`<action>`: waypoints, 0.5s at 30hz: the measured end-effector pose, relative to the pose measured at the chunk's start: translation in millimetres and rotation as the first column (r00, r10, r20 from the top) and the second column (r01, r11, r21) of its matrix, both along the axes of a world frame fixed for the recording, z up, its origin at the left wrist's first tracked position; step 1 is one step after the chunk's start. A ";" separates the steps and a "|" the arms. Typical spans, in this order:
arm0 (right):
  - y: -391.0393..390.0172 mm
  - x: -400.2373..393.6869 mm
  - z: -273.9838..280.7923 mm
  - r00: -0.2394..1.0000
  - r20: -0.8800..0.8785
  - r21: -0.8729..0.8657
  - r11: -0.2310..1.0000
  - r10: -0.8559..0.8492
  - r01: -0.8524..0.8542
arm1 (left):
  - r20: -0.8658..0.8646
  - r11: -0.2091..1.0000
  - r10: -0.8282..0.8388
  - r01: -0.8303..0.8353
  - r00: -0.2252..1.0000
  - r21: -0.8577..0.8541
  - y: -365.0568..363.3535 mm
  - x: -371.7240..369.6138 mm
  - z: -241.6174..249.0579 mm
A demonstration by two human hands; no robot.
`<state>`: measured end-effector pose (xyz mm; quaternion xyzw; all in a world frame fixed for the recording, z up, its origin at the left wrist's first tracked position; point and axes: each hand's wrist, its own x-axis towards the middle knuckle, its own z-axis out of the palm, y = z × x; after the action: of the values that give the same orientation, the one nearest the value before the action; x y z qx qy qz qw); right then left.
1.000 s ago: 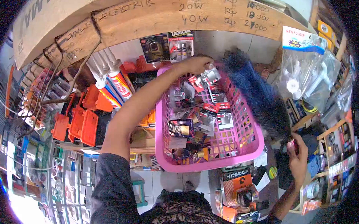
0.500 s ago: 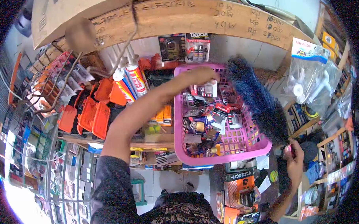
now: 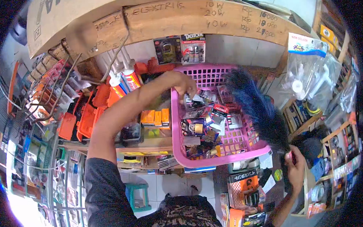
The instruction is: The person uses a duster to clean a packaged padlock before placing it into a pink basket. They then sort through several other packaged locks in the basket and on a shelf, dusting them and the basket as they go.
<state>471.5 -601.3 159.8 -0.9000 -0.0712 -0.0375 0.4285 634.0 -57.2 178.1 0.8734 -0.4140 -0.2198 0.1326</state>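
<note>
A pink plastic basket holds several small packaged goods, among them a brass-coloured padlock and a red-and-white HONA card pack. My left hand is over the basket's left side, fingers curled downward by the packs. Whatever the fingers hold, if anything, is hidden. My right hand is closed round the handle end of a dark blue feather duster. The duster's bristles lean across the basket's right rim, and its tip is near the back corner.
A wooden beam with handwritten prices runs above the basket. Orange boxes and sealant tubes stand on the left. Bagged white parts hang at right. A green stool stands on the tiled floor below.
My left hand has moved left and slightly down, from over the packs at the back to the basket's left side. The duster has shifted slightly, still in my right hand. The view has turned a little.
</note>
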 end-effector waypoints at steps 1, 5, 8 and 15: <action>0.1 1.1 -1.1 1.000 -0.008 0.031 0.999 -0.005 0.005 | -0.012 0.974 0.143 -0.139 0.990 0.177 -0.2 7.5 -14.9; -9.9 12.0 -21.2 0.998 0.062 0.137 0.990 0.012 -0.020 | 0.217 0.874 0.297 -0.357 0.930 0.331 -13.0 11.1 -27.7; 1.2 8.7 -12.7 0.977 0.198 0.020 0.996 0.076 -0.082 | 0.303 0.904 0.200 -0.295 0.932 0.310 -19.4 -1.8 3.2; -3.5 17.9 -27.9 0.988 0.136 0.075 0.994 0.075 -0.086 | 0.334 0.983 0.165 -0.182 0.928 0.020 -15.3 12.8 16.0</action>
<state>489.4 -604.8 131.9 -0.8739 -0.1343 -0.0830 0.4597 646.7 -72.6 194.1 0.9341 -0.3456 -0.0681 0.0579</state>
